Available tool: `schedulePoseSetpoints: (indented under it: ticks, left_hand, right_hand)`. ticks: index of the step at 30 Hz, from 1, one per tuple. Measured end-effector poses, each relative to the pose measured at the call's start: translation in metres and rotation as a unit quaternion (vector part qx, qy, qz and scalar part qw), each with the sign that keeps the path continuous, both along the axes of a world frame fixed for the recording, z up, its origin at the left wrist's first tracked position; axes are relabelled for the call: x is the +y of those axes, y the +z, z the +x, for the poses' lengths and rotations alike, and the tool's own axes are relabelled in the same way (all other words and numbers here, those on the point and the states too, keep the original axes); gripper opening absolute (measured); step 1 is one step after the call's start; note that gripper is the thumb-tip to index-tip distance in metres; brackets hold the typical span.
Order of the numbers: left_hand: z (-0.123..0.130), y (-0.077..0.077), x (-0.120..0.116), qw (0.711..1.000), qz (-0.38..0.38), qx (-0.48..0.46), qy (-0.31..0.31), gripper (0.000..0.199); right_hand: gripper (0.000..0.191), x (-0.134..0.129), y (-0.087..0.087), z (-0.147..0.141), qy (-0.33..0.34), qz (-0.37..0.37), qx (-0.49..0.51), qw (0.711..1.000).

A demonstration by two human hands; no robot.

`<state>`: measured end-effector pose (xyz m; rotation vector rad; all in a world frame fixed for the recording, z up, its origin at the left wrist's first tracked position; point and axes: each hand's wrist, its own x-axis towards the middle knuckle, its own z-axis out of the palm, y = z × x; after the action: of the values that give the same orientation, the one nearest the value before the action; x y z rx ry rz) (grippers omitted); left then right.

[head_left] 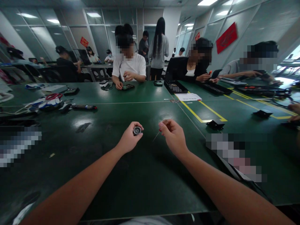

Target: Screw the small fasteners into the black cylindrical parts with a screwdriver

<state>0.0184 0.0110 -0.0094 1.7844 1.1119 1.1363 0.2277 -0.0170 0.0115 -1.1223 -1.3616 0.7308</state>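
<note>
My left hand [131,137] is wrapped round a small round dark part [137,130], whose ringed end faces up toward me. To its right, my right hand [172,134] pinches a thin, needle-like rod [156,136] that slants down to the left from the fingertips. Some small, shiny thing shows above those fingers, too unclear to name. A gap separates the two hands, and both are held over the green table [140,181].
A dark pen-like tool [83,107] and red-handled tool [53,96] lie at the left. Black tray [175,87], white paper [188,97] and small black pieces [215,124] are ahead and right. Several people sit across the table; a person's hand [294,113] shows at the right edge.
</note>
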Motion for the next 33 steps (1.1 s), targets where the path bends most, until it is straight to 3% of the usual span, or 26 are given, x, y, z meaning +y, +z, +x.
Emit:
schedulePoseSetpoints:
  ticks: [3, 9, 19, 28, 33]
  left_hand:
    - [0.001, 0.002, -0.004, 0.998, 0.016, 0.061, 0.007, 0.018]
    - [0.005, 0.0, -0.005, 0.998, -0.001, 0.055, 0.015, 0.031]
    - [0.003, -0.003, -0.004, 0.993, 0.083, 0.088, -0.001, 0.034]
    - [-0.001, -0.008, 0.001, 0.988, 0.094, 0.116, 0.031, 0.035]
    - [0.0, -0.008, 0.0, 0.987, 0.096, 0.13, 0.019, 0.035]
  right_hand:
    - [0.023, -0.004, 0.003, -0.001, 0.029, 0.023, 0.032, 0.999]
    - [0.019, -0.007, 0.004, -0.004, 0.061, 0.04, 0.084, 0.994]
    - [0.019, -0.008, 0.001, -0.002, -0.002, 0.048, -0.034, 0.998]
    - [0.014, -0.014, 0.003, -0.001, 0.099, 0.066, -0.076, 0.99]
    - [0.026, -0.021, 0.007, -0.005, 0.044, 0.079, -0.143, 0.986]
